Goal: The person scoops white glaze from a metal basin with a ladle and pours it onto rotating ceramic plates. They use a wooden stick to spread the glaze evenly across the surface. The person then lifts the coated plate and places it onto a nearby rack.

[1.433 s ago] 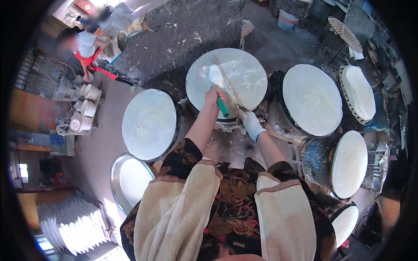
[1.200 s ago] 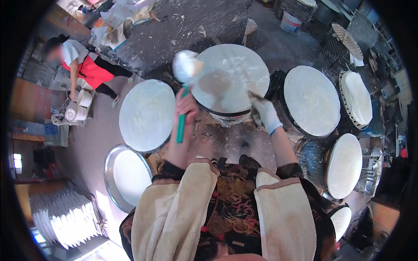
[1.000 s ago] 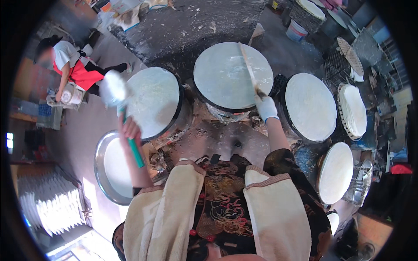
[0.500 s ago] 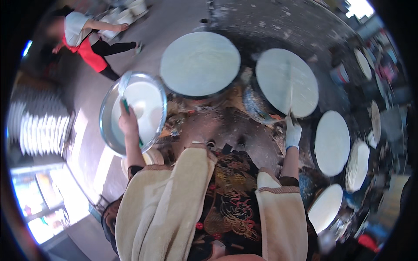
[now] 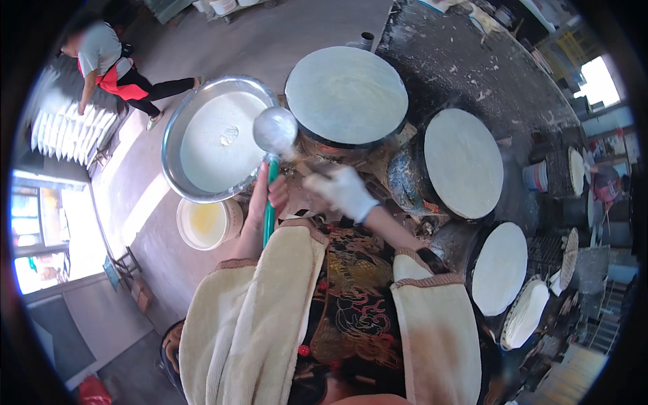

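My left hand (image 5: 265, 196) is closed round the green handle of a metal ladle (image 5: 275, 129), its bowl over the right rim of a wide metal basin (image 5: 174, 162). Pale, milky batter (image 5: 216, 152) lies in the basin, with a small frothy patch. My right hand (image 5: 344, 192), in a white glove, is reaching across near the ladle. Motion smears its fingers; a blurred tan thing sticks out of them toward the ladle. Ahead is a round griddle (image 5: 347, 94) coated in a pale layer, and to its right a second coated griddle (image 5: 464, 164).
A white bucket (image 5: 236, 219) with yellowish liquid stands below the basin. More pale-topped griddles (image 5: 499, 268) curve round at my right. A person (image 5: 115, 74) in a red apron walks at the far left. A dark pipe (image 5: 366, 40) rises behind the front griddle.
My right hand has left the second griddle and swung left toward the ladle. The ladle has moved from over the basin to its right rim. My view has turned; the person is farther left.
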A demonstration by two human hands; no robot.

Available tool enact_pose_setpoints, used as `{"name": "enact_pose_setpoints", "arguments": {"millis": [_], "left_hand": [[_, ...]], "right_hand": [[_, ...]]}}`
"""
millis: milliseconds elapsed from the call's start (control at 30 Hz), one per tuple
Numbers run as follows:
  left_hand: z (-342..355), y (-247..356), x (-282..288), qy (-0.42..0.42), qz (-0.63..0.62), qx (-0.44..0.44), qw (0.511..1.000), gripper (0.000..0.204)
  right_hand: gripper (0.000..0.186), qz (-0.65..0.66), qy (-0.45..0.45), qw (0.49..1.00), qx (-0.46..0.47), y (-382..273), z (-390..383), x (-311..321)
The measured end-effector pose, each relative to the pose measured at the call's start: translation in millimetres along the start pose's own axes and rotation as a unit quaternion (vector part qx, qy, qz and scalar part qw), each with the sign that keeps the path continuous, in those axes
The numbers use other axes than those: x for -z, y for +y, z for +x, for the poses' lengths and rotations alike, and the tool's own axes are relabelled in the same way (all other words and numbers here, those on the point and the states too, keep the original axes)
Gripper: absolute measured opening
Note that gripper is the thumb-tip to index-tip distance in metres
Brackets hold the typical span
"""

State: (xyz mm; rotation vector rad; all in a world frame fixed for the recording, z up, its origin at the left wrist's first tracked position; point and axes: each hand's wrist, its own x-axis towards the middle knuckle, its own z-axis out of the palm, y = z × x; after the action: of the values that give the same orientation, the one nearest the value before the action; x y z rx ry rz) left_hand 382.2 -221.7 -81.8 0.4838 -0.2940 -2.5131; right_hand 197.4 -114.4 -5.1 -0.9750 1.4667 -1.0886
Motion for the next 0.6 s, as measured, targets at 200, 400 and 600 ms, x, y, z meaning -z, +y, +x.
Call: {"name": "enact_pose_setpoints", "arguments": {"millis": [200, 400, 600], "left_hand": [[-84, 8, 15, 0.198, 0.19, -0.137, 0.952, 0.027], [-174, 19, 33, 0.339, 0.053, -0.261, 0.902, 0.026], [-209, 18, 32, 0.359, 0.043, -0.314, 0.878, 0.025]], "right_hand": [[0.042, -0.116, -0.242, 0.963, -0.006, 18, 52, -56], [0.026, -0.667, -0.108, 0.717, 0.172, 33, 200, -37], [0.029, -0.785, -0.084, 0.598, 0.137, 59, 287, -35]]}}
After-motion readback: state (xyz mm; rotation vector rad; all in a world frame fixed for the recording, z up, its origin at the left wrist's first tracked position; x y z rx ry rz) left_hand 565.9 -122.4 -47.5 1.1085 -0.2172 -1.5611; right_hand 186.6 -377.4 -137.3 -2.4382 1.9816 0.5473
